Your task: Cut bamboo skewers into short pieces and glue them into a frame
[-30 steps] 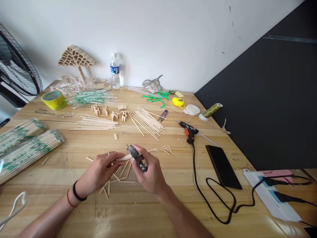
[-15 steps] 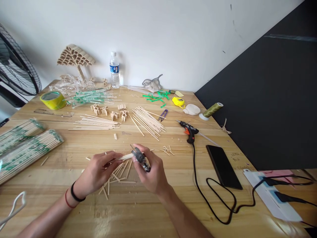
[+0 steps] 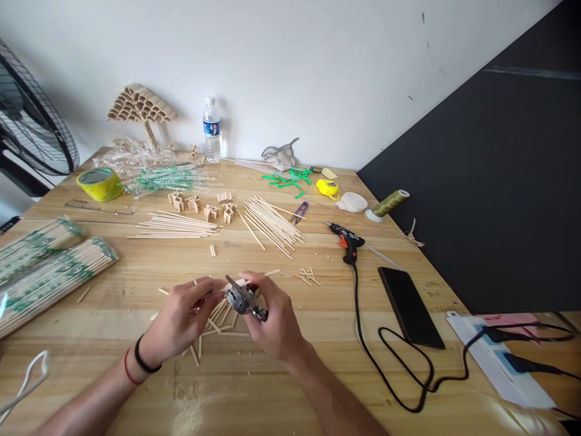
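My left hand (image 3: 181,318) pinching a thin wooden stick (image 3: 236,283), my right hand (image 3: 272,318) gripping metal cutters (image 3: 241,299) above cut stick pieces (image 3: 213,324) on the near tabletop (image 3: 272,387).

A light wooden tabletop (image 3: 254,387) carries loose thin bamboo sticks (image 3: 270,221), wrapped stick bundles (image 3: 49,272) and a yellow tape roll (image 3: 98,183). A black glue gun (image 3: 347,241), a black phone (image 3: 410,306) and a clear water bottle (image 3: 211,130) also rest there.

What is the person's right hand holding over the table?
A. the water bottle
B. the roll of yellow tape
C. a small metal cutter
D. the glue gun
C: the right hand grips a small metal cutter against a wooden stick that the left hand holds; the glue gun lies apart on the table.
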The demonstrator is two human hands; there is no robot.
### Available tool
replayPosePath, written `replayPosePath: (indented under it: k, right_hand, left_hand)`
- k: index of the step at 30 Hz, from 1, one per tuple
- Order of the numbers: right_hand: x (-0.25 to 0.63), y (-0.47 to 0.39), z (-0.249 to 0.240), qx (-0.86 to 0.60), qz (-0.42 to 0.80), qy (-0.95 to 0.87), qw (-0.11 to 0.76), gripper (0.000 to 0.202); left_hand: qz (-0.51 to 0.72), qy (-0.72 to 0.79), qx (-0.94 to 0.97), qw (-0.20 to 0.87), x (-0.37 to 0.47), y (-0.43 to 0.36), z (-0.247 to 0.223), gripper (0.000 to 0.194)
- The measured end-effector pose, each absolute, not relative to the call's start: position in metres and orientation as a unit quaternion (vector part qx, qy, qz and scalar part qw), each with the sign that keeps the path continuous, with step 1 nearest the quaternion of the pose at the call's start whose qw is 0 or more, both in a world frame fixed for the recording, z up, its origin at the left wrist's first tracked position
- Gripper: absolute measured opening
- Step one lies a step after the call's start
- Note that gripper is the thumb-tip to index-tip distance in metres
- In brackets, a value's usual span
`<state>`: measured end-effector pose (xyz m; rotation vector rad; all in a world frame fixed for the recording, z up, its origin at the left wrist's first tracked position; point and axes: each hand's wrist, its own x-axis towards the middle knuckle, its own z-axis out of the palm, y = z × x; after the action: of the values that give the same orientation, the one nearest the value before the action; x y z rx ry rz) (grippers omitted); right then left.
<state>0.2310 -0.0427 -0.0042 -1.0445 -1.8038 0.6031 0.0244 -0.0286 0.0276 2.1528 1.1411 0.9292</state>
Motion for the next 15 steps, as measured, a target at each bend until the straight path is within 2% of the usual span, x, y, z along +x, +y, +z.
replayPosePath:
  k: [2,4,9,15]
  right_hand:
    - [0.233,-0.041,-0.004,-0.425,0.217,-0.744,0.467,0.063]
    - [0.234,-0.039,-0.004,-0.430,0.192,-0.750,0.464,0.068]
    - [0.238,-0.034,-0.007,-0.472,0.176,-0.741,0.443,0.044]
    - [0.238,-0.032,-0.010,-0.500,0.175,-0.734,0.425,0.040]
  left_hand:
    - [0.347,0.461,0.761,0.295,0.020,-0.027,0.024,0.015]
    - [0.358,0.499,0.713,0.337,0.015,-0.025,0.020,0.019]
    - [0.404,0.519,0.641,0.395,0.007,-0.025,0.017,0.025]
    - [0.378,0.468,0.688,0.405,0.011,-0.031,0.018,0.022]
